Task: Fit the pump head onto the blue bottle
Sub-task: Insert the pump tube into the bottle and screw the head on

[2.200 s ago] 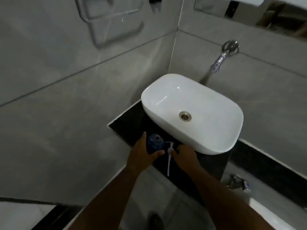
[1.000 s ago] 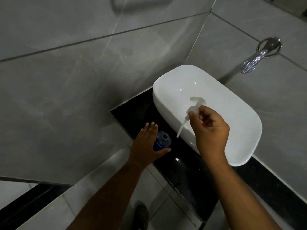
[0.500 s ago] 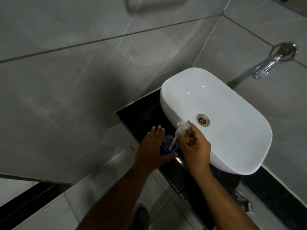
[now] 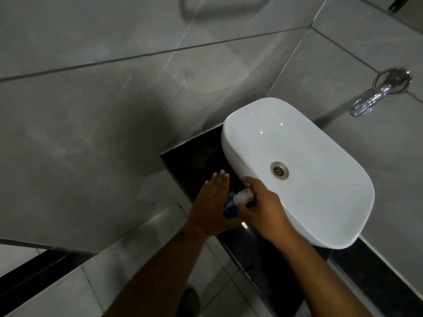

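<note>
Head view: right hand (image 4: 261, 209) clamped the pump head (image 4: 243, 197) atop the blue bottle (image 4: 230, 210); left hand (image 4: 212, 202) braced it flat-fingered. Light, slick plastic probably wanted gripping at the collar.

I see white basin (image 4: 320, 191) at three o'clock, drain (image 4: 279, 170) in it, chrome tap (image 4: 366, 102) at two o'clock, black counter (image 4: 194, 161) beneath.

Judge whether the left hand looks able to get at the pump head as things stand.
Probably not: the right hand grips the pump head on top of the blue bottle and covers most of it, while the left hand lies flat against the bottle's side.
</note>
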Tool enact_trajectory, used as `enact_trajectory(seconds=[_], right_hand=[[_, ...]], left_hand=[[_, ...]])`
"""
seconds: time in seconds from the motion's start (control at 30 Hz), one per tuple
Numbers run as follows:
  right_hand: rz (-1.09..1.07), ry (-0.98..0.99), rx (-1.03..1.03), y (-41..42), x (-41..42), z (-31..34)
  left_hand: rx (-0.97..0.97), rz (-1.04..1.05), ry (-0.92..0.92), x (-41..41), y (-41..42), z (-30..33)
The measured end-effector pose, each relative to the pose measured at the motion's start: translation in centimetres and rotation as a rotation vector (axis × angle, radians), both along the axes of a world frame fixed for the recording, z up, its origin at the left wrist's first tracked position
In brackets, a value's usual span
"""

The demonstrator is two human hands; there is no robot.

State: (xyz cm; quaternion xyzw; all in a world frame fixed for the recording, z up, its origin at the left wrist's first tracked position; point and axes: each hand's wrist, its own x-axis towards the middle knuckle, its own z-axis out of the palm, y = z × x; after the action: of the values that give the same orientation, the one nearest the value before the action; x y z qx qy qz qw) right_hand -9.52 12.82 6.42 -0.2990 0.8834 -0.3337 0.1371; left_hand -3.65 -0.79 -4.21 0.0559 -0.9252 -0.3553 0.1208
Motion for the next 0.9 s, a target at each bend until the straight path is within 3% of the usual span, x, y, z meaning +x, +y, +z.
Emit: enact_trajectory(seconds=[0.27, 0.43, 0.77, 0.9], right_hand=[[0.275, 0.084, 0.318, -2.1, -0.8, 2.5], [0.168, 0.121, 0.557, -3.5, -1.0, 3.6], [0.338, 0.138, 0.432, -2.5, -1.3, 3.5], [0.235, 0.219, 0.498, -3.1, -1.6, 3.4]], left_hand=[[0.006, -0.035, -0.01, -0.5, -0.5, 0.4], [-0.014, -0.001, 0.015, -0.6, -0.2, -0.1], [-0.033, -0.01, 0.02, -0.7, -0.4, -0.1], [-0.081, -0.008, 0.029, -0.7, -0.4, -0.3]])
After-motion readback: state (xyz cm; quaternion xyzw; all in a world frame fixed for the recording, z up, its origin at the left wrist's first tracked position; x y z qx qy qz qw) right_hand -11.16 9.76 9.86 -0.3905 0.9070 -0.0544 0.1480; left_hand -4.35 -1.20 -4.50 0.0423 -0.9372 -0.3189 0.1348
